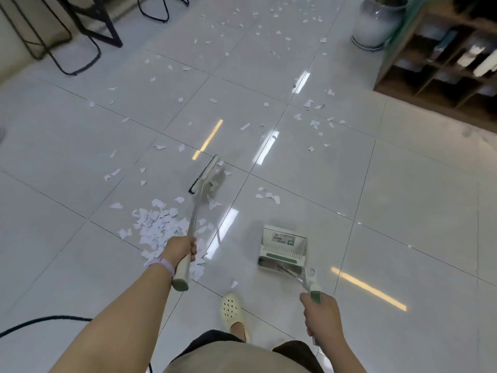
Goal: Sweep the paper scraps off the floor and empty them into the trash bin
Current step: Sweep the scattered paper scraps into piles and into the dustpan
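Bright glare streaks (blurred, warped edges)

One broom (205, 175), one dustpan (281, 247), one vase (376, 22), two hands (180, 247), countless paper scraps (157, 224).

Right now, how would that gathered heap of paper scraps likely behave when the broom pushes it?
The heap of paper scraps looks thin and torn, so probably very light and apt to scatter. On the glossy floor tiles it should slide easily. Some scraps may slip past the broom.

Looks like an office or shop: glossy tiled floor (403, 184), black metal chair legs (67, 49), wooden cubby shelf (443, 68) (stuff inside too blurry), big ceramic vase (373, 25).
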`<state>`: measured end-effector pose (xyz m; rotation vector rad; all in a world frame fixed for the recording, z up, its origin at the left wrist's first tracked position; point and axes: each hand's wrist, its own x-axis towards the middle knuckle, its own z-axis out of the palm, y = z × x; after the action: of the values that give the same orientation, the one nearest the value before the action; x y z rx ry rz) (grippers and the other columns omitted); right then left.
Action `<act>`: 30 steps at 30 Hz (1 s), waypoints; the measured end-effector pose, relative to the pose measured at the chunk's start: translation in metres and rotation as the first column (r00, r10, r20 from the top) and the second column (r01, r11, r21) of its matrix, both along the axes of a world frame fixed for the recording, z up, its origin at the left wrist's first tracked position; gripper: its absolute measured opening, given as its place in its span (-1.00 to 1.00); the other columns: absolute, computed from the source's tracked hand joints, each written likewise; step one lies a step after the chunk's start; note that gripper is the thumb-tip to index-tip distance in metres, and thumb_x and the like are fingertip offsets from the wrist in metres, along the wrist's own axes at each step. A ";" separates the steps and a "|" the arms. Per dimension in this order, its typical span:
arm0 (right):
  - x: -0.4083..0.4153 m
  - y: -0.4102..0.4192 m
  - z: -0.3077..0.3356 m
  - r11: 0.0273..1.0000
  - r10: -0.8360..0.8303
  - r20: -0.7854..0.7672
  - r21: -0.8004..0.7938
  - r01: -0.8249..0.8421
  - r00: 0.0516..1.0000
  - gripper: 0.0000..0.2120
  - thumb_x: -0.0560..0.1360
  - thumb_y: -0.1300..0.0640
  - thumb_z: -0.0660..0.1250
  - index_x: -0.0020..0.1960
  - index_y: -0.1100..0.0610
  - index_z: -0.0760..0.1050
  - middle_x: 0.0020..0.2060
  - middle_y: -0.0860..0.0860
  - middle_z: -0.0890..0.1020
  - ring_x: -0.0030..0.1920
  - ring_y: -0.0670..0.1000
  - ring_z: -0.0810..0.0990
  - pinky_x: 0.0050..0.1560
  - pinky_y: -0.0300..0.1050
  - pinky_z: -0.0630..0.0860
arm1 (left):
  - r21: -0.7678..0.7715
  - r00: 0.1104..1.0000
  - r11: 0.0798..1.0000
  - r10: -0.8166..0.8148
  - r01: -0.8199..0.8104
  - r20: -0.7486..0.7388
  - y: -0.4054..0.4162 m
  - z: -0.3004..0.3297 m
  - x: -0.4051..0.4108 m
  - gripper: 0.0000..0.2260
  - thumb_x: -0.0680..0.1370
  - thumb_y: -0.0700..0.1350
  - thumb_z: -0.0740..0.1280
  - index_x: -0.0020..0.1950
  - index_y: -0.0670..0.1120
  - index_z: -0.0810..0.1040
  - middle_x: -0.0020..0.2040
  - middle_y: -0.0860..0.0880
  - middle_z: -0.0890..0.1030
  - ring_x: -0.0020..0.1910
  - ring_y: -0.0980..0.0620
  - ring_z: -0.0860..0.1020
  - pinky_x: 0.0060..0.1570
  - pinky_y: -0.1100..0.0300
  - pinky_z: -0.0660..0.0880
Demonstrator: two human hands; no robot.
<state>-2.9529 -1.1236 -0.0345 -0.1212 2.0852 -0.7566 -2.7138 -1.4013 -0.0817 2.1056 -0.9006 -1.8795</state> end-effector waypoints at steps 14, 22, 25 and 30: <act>-0.039 -0.116 0.002 0.807 0.580 -0.114 -0.057 -0.588 0.807 -0.76 0.46 0.15 0.27 -0.35 0.17 0.33 -0.49 0.10 0.41 -0.54 0.06 0.35 -0.53 -0.14 0.33 | 0.179 0.452 0.456 0.889 -0.872 -0.068 0.140 0.005 0.125 -0.81 0.65 -0.28 0.10 -0.16 -0.16 0.30 -0.62 -0.04 0.33 -0.75 0.09 0.28 -0.68 0.39 0.26; -0.060 -0.146 -0.005 0.685 0.726 -0.044 -0.046 -0.727 0.687 -0.80 0.47 0.17 0.25 -0.31 0.19 0.37 -0.46 0.11 0.38 -0.52 0.07 0.33 -0.45 -0.10 0.35 | 0.147 0.039 0.053 0.994 -0.988 -0.099 0.236 0.028 0.084 -0.83 0.65 -0.26 0.10 -0.13 -0.14 0.33 -0.66 -0.03 0.34 -0.76 0.10 0.31 -0.66 0.41 0.31; -0.071 -0.145 -0.012 0.624 0.781 -0.019 -0.025 -0.781 0.624 -0.79 0.48 0.15 0.24 -0.30 0.18 0.40 -0.48 0.10 0.41 -0.57 0.07 0.35 -0.46 -0.11 0.35 | 0.158 -0.035 -0.013 0.990 -0.987 -0.139 0.255 0.043 0.056 -0.84 0.63 -0.31 0.11 -0.13 -0.17 0.38 -0.62 -0.01 0.38 -0.72 0.12 0.34 -0.68 0.41 0.30; -0.087 -0.136 -0.031 0.526 0.850 -0.019 0.032 -0.850 0.526 -0.76 0.51 0.15 0.25 -0.29 0.24 0.46 -0.45 0.13 0.48 -0.54 0.10 0.43 -0.51 -0.16 0.38 | 0.227 0.087 0.095 0.995 -0.969 -0.047 0.268 0.029 0.016 -0.90 0.57 -0.34 0.18 0.05 -0.21 0.42 -0.31 -0.09 0.44 -0.57 0.06 0.45 -0.48 0.34 0.50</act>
<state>-3.0400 -1.2597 -0.0655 -1.0837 1.7256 -0.1003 -2.6976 -1.1337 -0.0525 1.6390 0.7432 -1.2053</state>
